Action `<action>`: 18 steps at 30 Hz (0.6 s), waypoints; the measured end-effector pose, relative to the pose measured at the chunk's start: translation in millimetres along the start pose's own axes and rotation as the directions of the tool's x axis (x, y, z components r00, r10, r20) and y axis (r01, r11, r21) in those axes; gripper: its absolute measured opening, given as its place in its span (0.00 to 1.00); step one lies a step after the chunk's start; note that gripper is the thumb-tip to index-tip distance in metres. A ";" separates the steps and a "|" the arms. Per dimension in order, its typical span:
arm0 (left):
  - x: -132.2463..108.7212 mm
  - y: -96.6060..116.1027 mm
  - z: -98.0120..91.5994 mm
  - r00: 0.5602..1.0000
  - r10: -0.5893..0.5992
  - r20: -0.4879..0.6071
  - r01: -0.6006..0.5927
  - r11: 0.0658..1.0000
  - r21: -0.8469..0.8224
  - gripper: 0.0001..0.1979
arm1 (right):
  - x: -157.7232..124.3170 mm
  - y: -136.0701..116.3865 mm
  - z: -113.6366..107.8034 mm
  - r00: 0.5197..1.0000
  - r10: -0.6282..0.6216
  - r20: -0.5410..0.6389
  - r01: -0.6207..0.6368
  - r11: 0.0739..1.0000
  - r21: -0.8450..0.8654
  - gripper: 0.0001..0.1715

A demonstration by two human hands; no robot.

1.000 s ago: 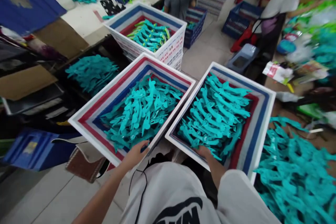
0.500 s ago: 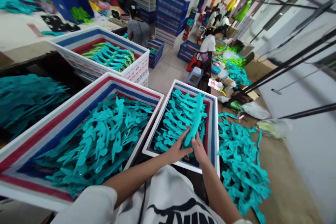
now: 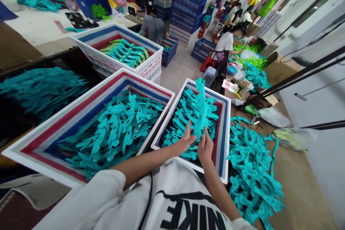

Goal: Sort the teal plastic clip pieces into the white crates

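Both hands are at the near end of a long, curved turquoise piece [image 3: 201,109], which stands up over the right-hand crate [image 3: 225,129]. What kind of piece it is, I cannot tell. My left hand [image 3: 185,141] pinches its lower end from the left, thumb across the front. On the other side, my right hand [image 3: 205,148] has thumb and fingers closed on the same end. Similar turquoise pieces [image 3: 183,115] lie heaped in that crate below. A larger striped-lined crate [image 3: 113,75] to the left holds another pile of turquoise pieces [image 3: 107,136].
More turquoise pieces [image 3: 253,172] cover part of the brown table [image 3: 304,187] at right. Behind stands a white crate [image 3: 94,36] with turquoise and yellow-green pieces. A person in stripes [image 3: 153,27] and one in white [image 3: 225,43] sit farther off. Blue crates [image 3: 188,5] are stacked between them.
The held piece has risen a little, its top now above the crate's far rim. Both hands still grip its lower end. The whole view has shifted, with surroundings moving rightward.
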State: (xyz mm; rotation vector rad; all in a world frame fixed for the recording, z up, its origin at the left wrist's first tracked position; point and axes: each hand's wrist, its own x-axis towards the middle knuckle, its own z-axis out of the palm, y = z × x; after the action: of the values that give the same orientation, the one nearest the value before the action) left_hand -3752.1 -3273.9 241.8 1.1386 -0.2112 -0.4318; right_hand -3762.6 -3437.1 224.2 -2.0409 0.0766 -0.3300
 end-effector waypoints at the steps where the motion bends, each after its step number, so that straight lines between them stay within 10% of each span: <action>1: -0.3 2.0 -0.5 0.998 -0.008 -0.064 0.005 0.999 -0.046 0.66 | 2.8 -0.9 2.4 0.993 -0.105 0.060 0.107 0.993 -0.046 0.43; 5: -4.5 13.9 -12.9 0.960 0.048 -0.277 -0.075 0.993 -0.087 0.63 | 13.9 -13.3 18.2 0.928 -0.283 0.242 0.298 0.954 -0.027 0.34; 10: -23.2 37.7 -66.0 0.947 0.014 -0.322 -0.126 0.935 -0.331 0.51 | 36.6 -29.8 28.6 0.980 0.158 0.122 -0.192 0.912 0.361 0.27; 18: -68.8 72.4 -182.1 0.937 -0.036 -0.347 -0.148 0.860 -0.488 0.41 | 61.4 33.6 -22.9 0.788 0.612 0.072 -0.484 0.543 0.686 0.14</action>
State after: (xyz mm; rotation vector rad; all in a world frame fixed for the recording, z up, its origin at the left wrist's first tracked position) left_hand -3729.0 -3067.5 236.7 0.6636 0.1759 -0.2056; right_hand -3706.8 -3484.7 217.2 -1.1496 0.6224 -0.0992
